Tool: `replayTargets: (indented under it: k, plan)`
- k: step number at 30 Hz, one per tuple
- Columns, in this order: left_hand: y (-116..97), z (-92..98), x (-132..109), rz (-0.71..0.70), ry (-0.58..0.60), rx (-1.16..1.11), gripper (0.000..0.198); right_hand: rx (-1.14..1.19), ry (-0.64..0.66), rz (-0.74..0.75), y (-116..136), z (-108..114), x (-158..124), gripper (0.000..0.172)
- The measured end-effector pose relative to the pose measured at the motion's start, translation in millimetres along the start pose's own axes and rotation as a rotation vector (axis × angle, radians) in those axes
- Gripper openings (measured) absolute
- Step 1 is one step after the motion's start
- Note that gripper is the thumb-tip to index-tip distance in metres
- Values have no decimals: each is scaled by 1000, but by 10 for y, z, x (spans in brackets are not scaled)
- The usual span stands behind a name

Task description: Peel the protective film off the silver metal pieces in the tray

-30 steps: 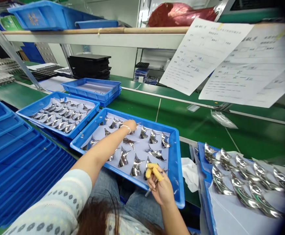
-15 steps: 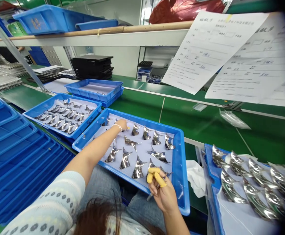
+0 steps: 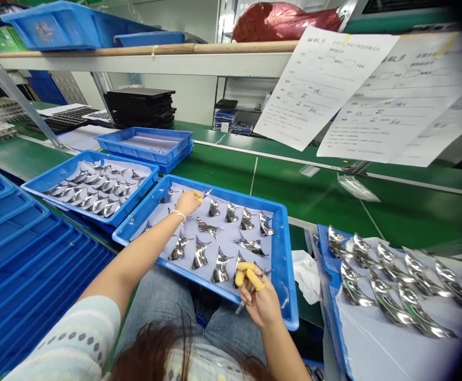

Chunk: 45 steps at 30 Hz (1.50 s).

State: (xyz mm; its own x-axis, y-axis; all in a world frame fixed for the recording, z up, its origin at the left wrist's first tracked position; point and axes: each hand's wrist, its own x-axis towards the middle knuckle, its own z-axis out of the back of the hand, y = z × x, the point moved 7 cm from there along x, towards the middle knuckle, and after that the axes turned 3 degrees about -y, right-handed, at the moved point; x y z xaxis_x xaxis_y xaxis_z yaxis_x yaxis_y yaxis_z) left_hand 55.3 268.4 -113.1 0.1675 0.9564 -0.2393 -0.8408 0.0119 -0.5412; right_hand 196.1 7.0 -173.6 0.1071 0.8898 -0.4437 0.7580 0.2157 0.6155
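**A:** What's the big picture here?

**B:** A long green table (image 3: 231, 169) runs ahead beneath a white shelf (image 3: 136, 61), with printed sheets (image 3: 318, 87) hanging in front of it. A stack of blue trays (image 3: 25, 248) fills the lower left.

**A:** And right in front of the person?

**B:** A blue tray (image 3: 282, 264) sits just beyond the person's jeans (image 3: 155, 301). Its pale lining carries curved, pointed chrome pieces (image 3: 220, 267), set in loose rows and mostly apart from each other. Similar pieces lie in a second tray (image 3: 136, 185) beyond it to the left and a third tray (image 3: 326, 254) to the right.

**A:** What are the hands doing?

**B:** The left hand (image 3: 187, 203) reaches over the far part of the middle tray, fingers bunched just beside a chrome piece. I can't tell whether it's gripping anything. The right hand (image 3: 259, 302) is closed around a slim metal tool (image 3: 239, 308), above the near side of the same tray and close to another piece.

**A:** Any small details?

**B:** Yellow finger cots (image 3: 246, 275) cover two right-hand fingers, and a thin bracelet (image 3: 178, 214) circles the left wrist.
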Motion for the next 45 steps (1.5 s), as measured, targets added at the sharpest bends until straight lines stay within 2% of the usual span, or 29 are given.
replayTargets:
  k: [2,5,6,7,9,11,12,15,18,20,22,25,31,41,43,45]
  plan:
    - [-101,59,-320,-29,34,-183,22,-13,2,6,31,-40,4,32]
    - [-221,9,-959,-55,148,-417,28,-45,9,30,109,-147,-10,36]
    - [-245,-41,-1177,-47,204,-534,28,-63,27,57,153,-202,-25,36]
    - [-262,-123,-1386,0,303,-758,28,-89,51,95,206,-261,-49,36]
    - [-276,-266,-1731,101,468,-1036,28,-173,87,187,321,-364,-121,34]
    - [-292,-328,-1945,109,566,-1081,26,-311,75,290,447,-423,-222,31]
    - [-308,-303,-1997,49,562,-1020,24,-408,51,352,519,-442,-285,28]
    - [-429,-43,-2051,-286,357,-719,26,-740,6,577,751,-547,-519,15]
    - [-625,230,-2161,-610,124,-501,31,-978,43,809,919,-741,-763,8]
    - [-728,310,-2249,-749,48,-451,33,-1057,66,948,981,-857,-895,9]
    - [-779,339,-2304,-820,-9,-422,34,-1110,77,1050,1002,-940,-988,10]
    - [-805,345,-2338,-862,-47,-406,36,-1171,91,1138,989,-1005,-1065,6]
    - [-824,398,-2370,-888,-63,-395,37,-1205,111,1193,985,-1033,-1120,15]
    - [-863,469,-2475,-917,-98,-293,19,-970,161,892,946,-928,-923,8]
    - [-849,458,-2434,-850,-50,-362,16,-936,169,837,915,-887,-877,6]
    - [-779,401,-2327,-666,54,-524,16,-875,183,751,858,-829,-814,4]
